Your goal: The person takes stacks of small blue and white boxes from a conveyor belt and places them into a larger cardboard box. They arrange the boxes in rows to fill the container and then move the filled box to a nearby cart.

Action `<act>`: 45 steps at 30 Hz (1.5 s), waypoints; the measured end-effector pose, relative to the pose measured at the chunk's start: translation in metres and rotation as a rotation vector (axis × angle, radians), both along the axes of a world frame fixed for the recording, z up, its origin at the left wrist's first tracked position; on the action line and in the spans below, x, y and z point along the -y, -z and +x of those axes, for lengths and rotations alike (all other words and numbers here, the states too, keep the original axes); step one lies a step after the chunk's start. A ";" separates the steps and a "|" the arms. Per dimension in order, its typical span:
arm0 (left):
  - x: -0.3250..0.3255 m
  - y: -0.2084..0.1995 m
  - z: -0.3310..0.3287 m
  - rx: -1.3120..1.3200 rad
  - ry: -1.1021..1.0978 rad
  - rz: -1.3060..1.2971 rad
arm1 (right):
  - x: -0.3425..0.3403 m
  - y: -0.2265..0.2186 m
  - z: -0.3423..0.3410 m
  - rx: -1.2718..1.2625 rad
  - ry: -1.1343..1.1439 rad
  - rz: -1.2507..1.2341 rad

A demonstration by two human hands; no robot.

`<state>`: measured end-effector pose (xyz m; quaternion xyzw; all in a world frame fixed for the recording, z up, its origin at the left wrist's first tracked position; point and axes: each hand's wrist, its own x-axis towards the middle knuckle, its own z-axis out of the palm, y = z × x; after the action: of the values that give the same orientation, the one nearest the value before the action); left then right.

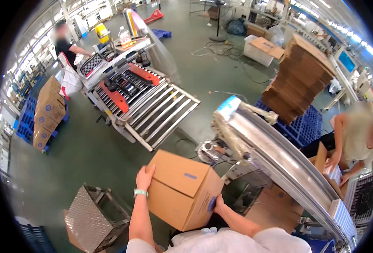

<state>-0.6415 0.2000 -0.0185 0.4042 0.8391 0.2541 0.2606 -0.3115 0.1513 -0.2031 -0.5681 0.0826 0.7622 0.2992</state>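
A closed brown cardboard box (pixel 173 192) with blue printed marks is held up in front of my body. My left hand (pixel 145 176) grips its left side near the far corner, fingers partly out of sight. On the near right side, my right hand (pixel 218 203) presses against the box low down; some of its fingers are hidden behind the box. The box is tilted and its top flaps meet along a seam. Beyond it stands a roller conveyor (pixel 163 122) with a black and red machine (pixel 127 86) across its rollers.
A long metal conveyor (pixel 279 156) runs along my right. At far right a co-worker's hands (pixel 336 168) are at an open carton. Flat cardboard (pixel 298 80) stands stacked on a blue pallet (pixel 296 126). A metal step stand (pixel 91 219) is lower left; boxes (pixel 49 111) sit on pallets far left.
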 end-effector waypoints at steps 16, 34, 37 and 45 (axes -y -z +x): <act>-0.414 0.032 -0.157 -0.665 0.247 -0.086 | -0.357 -0.018 -0.289 -0.601 0.203 0.139; -0.496 0.020 -0.284 -0.682 0.519 0.165 | -0.519 -0.146 -0.455 -0.372 -0.344 0.440; -0.535 0.043 -0.319 -0.643 0.522 0.363 | -0.488 -0.150 -0.440 -0.351 -0.329 0.471; -0.650 0.070 -0.331 -0.312 0.582 0.706 | -0.294 -0.141 -0.334 0.284 -0.102 0.444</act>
<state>-0.9727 0.8503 -0.0884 0.7193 0.5828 0.3761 0.0389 -0.6451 0.4457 -0.0621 -0.5931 -0.1580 0.6884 0.3865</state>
